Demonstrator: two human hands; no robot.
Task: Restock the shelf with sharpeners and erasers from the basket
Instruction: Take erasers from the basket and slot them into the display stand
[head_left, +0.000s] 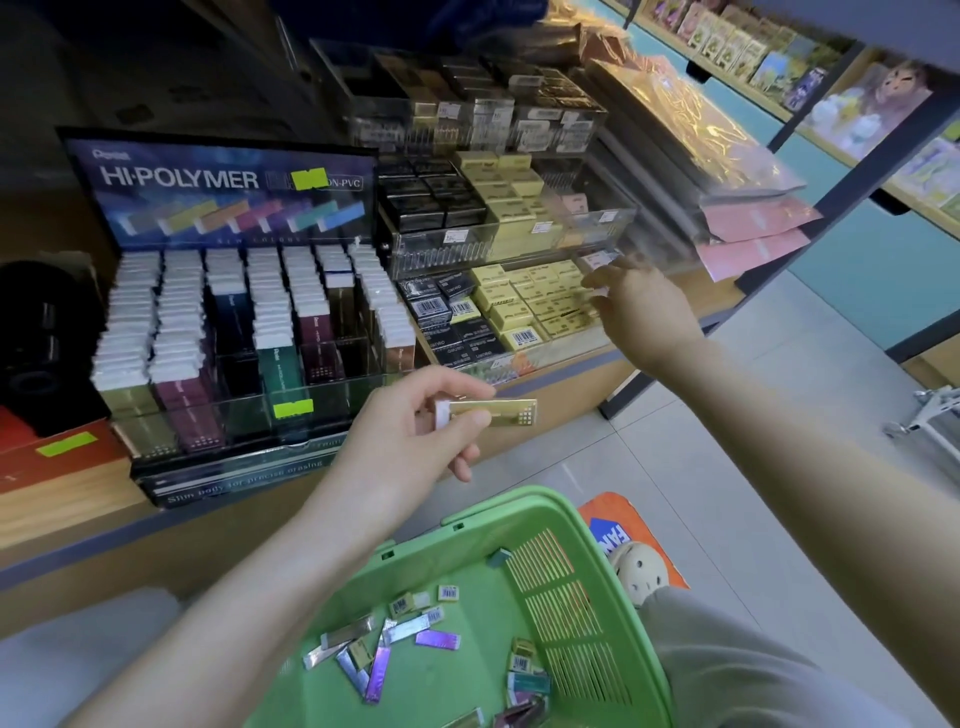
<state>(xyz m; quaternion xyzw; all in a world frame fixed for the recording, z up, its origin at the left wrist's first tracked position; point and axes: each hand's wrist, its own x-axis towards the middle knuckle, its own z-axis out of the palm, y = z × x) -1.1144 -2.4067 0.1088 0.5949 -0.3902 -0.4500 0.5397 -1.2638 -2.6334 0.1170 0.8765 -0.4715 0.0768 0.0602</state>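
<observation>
Fingers (453, 383) and thumb of left hand (410, 436) pinch a slim gold eraser with white tip (491, 413), held level above the green plastic basket (519, 500). Right hand (641, 306) is forward and to the right, fingertips at the yellow block erasers (524, 304) in the lowest tier of the clear acrylic stepped tray (519, 244); blurred, can't tell its grip. Open air between the hands. Black Hi-Polymer display rack (223, 176) is left of the left hand on the wooden shelf (78, 493). Loose foil-wrapped slim erasers (395, 639) lie on the basket floor. Pale tiled floor (675, 415) lies below the right arm.
</observation>
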